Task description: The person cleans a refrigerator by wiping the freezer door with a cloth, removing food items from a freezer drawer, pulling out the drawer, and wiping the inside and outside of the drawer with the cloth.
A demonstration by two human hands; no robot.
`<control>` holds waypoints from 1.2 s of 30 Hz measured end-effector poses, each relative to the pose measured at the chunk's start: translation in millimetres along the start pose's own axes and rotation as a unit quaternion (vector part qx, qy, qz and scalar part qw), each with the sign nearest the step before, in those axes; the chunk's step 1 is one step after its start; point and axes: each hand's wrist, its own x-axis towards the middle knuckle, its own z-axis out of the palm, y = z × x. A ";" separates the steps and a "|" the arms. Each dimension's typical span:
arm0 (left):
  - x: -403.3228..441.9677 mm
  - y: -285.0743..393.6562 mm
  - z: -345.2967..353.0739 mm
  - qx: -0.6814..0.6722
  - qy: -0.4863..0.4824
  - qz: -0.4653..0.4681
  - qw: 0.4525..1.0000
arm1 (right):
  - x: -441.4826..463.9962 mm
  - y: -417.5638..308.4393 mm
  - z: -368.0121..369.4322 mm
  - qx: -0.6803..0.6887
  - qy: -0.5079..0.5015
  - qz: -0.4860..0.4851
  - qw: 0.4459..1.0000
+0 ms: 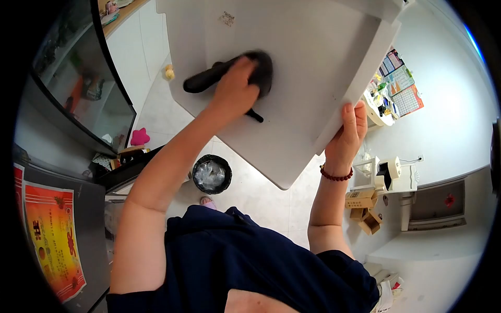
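A large white plastic box-like piece (313, 68) with raised sides is held tilted in front of me, its top cut off by the view. My left hand (237, 88) is closed on a limp black item (209, 78), perhaps a cloth, pressed against the white inner face. One thick fold sticks out to the left and a thin end hangs below; motion blurs it at the far side. My right hand (352, 125), with a red bead bracelet at the wrist, grips the right rim of the white piece, thumb on the near side.
A black-lined bin (212, 175) holding clear plastic stands on the floor below. Glass-doored cabinet (78, 78) and grey fridge-like unit (57, 235) are at left. Cardboard boxes (368, 216) and a white stand (391, 177) are at right. A pink star-shaped object (140, 137) lies further left.
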 end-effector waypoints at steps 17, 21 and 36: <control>-14.9 41.8 16.0 0.204 0.060 0.178 0.961 | -3.9 -10.8 18.0 0.036 -0.020 0.025 0.999; -31.0 67.7 24.5 0.131 -0.029 0.238 0.962 | -4.8 -8.6 15.1 0.046 -0.012 0.028 0.998; -38.2 78.6 16.1 0.187 -0.063 0.218 0.956 | -14.0 -22.7 23.7 0.042 0.010 0.035 0.998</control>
